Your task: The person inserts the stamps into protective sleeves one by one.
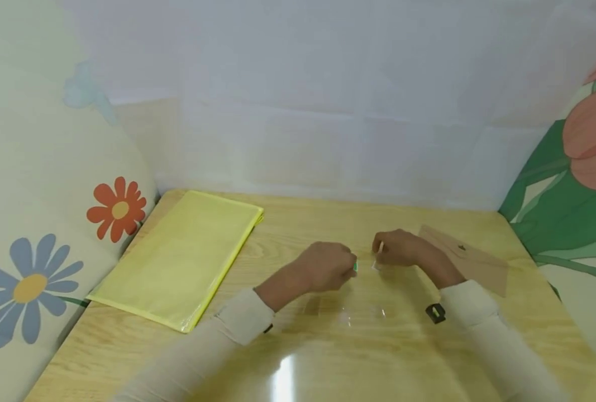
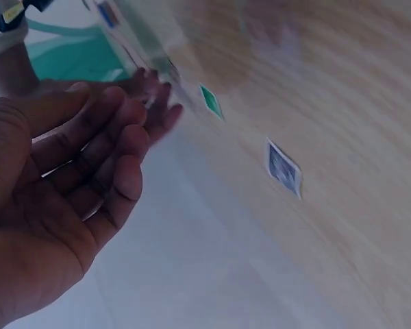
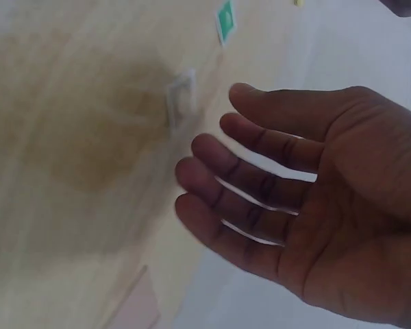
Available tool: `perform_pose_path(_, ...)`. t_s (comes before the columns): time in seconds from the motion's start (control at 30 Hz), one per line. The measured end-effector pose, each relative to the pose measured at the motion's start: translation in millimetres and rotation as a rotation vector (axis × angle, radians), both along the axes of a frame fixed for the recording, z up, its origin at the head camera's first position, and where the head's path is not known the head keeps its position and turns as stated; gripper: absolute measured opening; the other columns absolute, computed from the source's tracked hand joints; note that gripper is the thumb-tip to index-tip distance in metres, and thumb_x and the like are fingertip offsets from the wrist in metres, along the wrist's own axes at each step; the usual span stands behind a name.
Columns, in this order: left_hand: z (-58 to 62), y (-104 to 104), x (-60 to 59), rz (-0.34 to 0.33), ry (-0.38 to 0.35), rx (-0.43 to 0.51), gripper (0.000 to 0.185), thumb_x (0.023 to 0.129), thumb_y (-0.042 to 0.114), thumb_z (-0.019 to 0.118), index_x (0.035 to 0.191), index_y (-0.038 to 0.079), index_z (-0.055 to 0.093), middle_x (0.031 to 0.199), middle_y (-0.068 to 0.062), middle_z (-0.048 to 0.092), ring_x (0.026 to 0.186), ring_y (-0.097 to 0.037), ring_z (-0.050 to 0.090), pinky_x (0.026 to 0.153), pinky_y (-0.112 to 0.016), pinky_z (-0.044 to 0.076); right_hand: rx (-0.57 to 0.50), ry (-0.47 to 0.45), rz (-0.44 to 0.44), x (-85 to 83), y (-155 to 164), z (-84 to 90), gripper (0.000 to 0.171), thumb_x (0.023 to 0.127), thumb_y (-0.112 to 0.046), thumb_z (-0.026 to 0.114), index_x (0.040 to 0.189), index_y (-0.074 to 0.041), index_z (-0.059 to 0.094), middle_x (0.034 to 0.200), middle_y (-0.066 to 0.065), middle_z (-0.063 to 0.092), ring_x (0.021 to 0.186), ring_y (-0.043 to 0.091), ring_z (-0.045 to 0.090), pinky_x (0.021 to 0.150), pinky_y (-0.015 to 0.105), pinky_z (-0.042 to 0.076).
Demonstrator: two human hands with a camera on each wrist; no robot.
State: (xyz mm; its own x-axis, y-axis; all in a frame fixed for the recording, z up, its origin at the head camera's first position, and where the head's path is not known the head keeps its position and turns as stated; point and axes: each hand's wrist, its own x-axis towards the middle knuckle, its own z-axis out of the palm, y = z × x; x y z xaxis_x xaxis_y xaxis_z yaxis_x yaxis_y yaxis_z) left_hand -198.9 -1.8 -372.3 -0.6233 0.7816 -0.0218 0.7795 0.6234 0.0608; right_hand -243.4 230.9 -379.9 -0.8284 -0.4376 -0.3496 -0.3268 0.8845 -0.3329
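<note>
Both hands hover over the middle of the wooden table with loosely bent fingers. My left hand [image 1: 327, 266] has nothing in its palm or between its fingers in the left wrist view. Partly hidden by its fingertips is a small green stamp-like piece [image 1: 355, 266] with a white border [image 3: 225, 22]. A grey-blue stamp-like piece [image 2: 283, 168] lies near that green one. The fingers of my right hand [image 1: 400, 247] point down close to a pale white-bordered piece [image 3: 181, 101], which looks blurred. Thumb and fingers are apart in the right wrist view, holding nothing.
A yellow zip folder [image 1: 184, 259] lies at the left of the table. Behind the right wrist is a brown envelope [image 1: 484, 259] with a small dark clasp. Glossy clear plastic [image 1: 384, 314] lies in front of the hands. A white cloth [image 1: 277, 100] hangs along the back.
</note>
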Motion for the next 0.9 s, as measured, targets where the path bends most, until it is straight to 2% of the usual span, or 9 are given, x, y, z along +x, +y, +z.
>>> perform_pose_path(0.1, -10.1, 25.5, 19.1, -0.020, -0.020, -0.042, 0.025, 0.098, 0.042, 0.065, 0.093, 0.018, 0.070, 0.090, 0.006, 0.065, 0.069, -0.004, 0.056, 0.057, -0.020, 0.050, -0.011, 0.010, -0.035, 7.5, -0.2, -9.0, 0.033, 0.098, -0.022, 0.065, 0.124, -0.003, 0.059, 0.116, 0.016, 0.063, 0.107, 0.034, 0.061, 0.089, 0.049, 0.052)
perform_pose_path(0.2, -24.5, 43.5, 29.3, -0.028, -0.033, -0.073, 0.030, 0.094, 0.050, 0.067, 0.092, 0.019, 0.070, 0.091, 0.007, 0.063, 0.072, -0.005, 0.055, 0.056, -0.022, 0.049, -0.034, 0.070, -0.058, 12.0, -0.7, -18.7, 0.037, 0.096, -0.021, 0.067, 0.125, 0.000, 0.058, 0.116, 0.018, 0.062, 0.106, 0.034, 0.060, 0.090, 0.050, 0.051)
perform_pose_path(0.27, -34.4, 51.2, 34.0, -0.045, -0.057, -0.067, 0.029, 0.092, 0.048, 0.071, 0.089, 0.019, 0.069, 0.091, 0.006, 0.062, 0.072, -0.005, 0.054, 0.054, -0.021, 0.048, -0.052, 0.092, -0.071, 13.8, -0.3, -24.6, 0.038, 0.095, -0.019, 0.067, 0.126, 0.000, 0.057, 0.115, 0.018, 0.062, 0.103, 0.033, 0.061, 0.088, 0.049, 0.052)
perform_pose_path(0.4, -46.6, 60.6, 43.3, -0.087, -0.042, -0.058, 0.021, 0.091, 0.038, 0.075, 0.089, 0.018, 0.069, 0.093, 0.003, 0.060, 0.074, -0.007, 0.052, 0.053, -0.019, 0.047, -0.078, 0.079, -0.119, 16.1, 4.5, -33.8, 0.038, 0.095, -0.018, 0.068, 0.127, -0.001, 0.057, 0.110, 0.015, 0.064, 0.099, 0.030, 0.062, 0.084, 0.046, 0.054)
perform_pose_path(0.53, -50.2, 62.3, 49.4, -0.097, -0.004, -0.071, 0.014, 0.094, 0.029, 0.073, 0.096, 0.015, 0.071, 0.098, 0.001, 0.060, 0.077, -0.008, 0.052, 0.054, -0.017, 0.047, -0.123, 0.064, -0.137, 16.9, 8.4, -36.9, 0.027, 0.094, -0.018, 0.069, 0.116, -0.005, 0.062, 0.104, 0.010, 0.064, 0.097, 0.027, 0.062, 0.082, 0.044, 0.054)
perform_pose_path(0.7, -50.5, 62.2, 54.8, -0.089, -0.003, -0.092, 0.011, 0.098, 0.020, 0.068, 0.105, 0.012, 0.068, 0.099, 0.000, 0.058, 0.078, -0.008, 0.052, 0.054, -0.016, 0.046, -0.190, 0.061, -0.101, 16.7, 15.1, -36.6, 0.012, 0.097, -0.019, 0.064, 0.103, -0.009, 0.066, 0.101, 0.005, 0.065, 0.092, 0.022, 0.061, 0.082, 0.044, 0.052)
perform_pose_path(0.9, -54.9, 60.3, 60.4, -0.102, 0.031, -0.075, 0.025, 0.099, 0.032, 0.066, 0.112, 0.011, 0.067, 0.102, 0.000, 0.057, 0.082, -0.009, 0.054, 0.058, -0.016, 0.048, -0.224, 0.052, -0.087, 15.7, 20.2, -39.4, 0.011, 0.100, -0.023, 0.063, 0.101, -0.013, 0.066, 0.101, 0.003, 0.065, 0.092, 0.020, 0.060, 0.082, 0.043, 0.052)
